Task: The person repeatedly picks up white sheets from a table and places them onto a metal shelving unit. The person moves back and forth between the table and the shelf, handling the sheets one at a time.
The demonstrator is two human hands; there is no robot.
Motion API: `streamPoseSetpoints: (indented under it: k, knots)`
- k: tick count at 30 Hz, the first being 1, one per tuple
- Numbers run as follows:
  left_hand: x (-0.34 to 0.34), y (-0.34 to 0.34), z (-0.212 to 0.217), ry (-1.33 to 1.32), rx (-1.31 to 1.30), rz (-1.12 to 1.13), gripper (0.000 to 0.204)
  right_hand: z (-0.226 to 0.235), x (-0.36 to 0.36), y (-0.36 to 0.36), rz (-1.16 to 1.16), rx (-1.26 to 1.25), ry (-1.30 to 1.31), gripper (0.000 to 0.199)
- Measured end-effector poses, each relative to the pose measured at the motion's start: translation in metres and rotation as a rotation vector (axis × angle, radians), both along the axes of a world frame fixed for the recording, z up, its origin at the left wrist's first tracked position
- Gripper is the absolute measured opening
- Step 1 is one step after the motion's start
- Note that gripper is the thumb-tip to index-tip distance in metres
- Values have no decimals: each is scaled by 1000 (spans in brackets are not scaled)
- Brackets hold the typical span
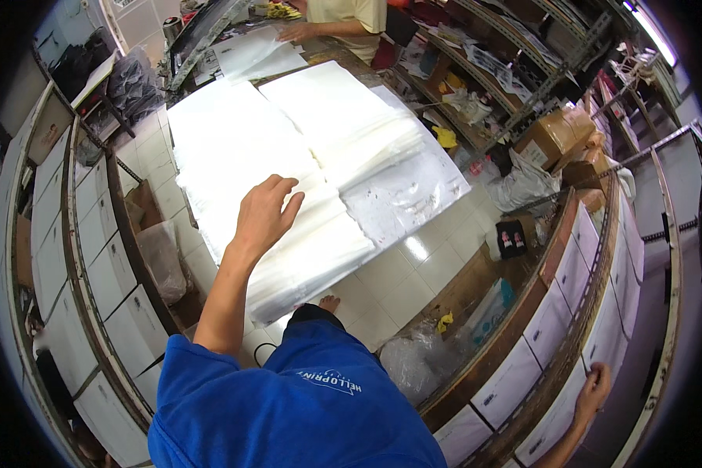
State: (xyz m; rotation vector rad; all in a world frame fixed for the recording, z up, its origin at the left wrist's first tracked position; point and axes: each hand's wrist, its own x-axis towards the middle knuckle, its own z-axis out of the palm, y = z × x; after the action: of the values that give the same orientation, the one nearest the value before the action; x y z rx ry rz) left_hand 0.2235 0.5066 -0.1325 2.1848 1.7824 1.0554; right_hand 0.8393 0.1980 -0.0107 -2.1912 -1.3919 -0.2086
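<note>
White paper covers much of a plastic-topped table [413,199] in a crowded workroom with a pale tiled floor [386,285]. Long racks of white panels curve along both sides, the left-hand panels [113,269] and the right-hand panels [550,335] edged with wooden rails. Metal shelves [515,66] piled with odds and ends stand at the far right, near a cardboard box [561,136].

Two paper stacks lie side by side on the table: a left stack [234,148], reaching toward the worker, and a right stack [343,117], its near edge ruffled. One co-worker in a yellow shirt [347,14] stands across the table, one hand [296,32] at a clear sheet. One bare foot [330,303] shows below the table's near edge.

The worker, in a blue shirt [288,398], extends the left hand [267,210] over the left stack, palm down, fingers loosely bent and thumb apart; whether it touches the paper cannot be told. The right hand [593,388] reaches far out to the side at the right-hand panels, fingers curled; whether they grip anything is unclear.
</note>
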Motion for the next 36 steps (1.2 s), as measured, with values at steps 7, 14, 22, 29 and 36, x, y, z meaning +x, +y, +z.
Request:
streamPoseSetpoints:
  k: [7,14,22,29,36]
  knots:
    - [-47,61,-4,35,50,77,28,-25,-107,159,308,-145,58,10]
    - [-84,185,-6,294,313,165,56,-39,-145,211,445,-174,48,9]
    - [-62,282,-52,607,-365,37,49,-50,-158,214,390,-262,162,8]
    - [-56,348,-73,865,-491,21,34,-62,-166,202,329,-305,254,10]
    - [-109,438,-175,1123,-339,-183,23,-81,-150,187,410,-287,282,14]
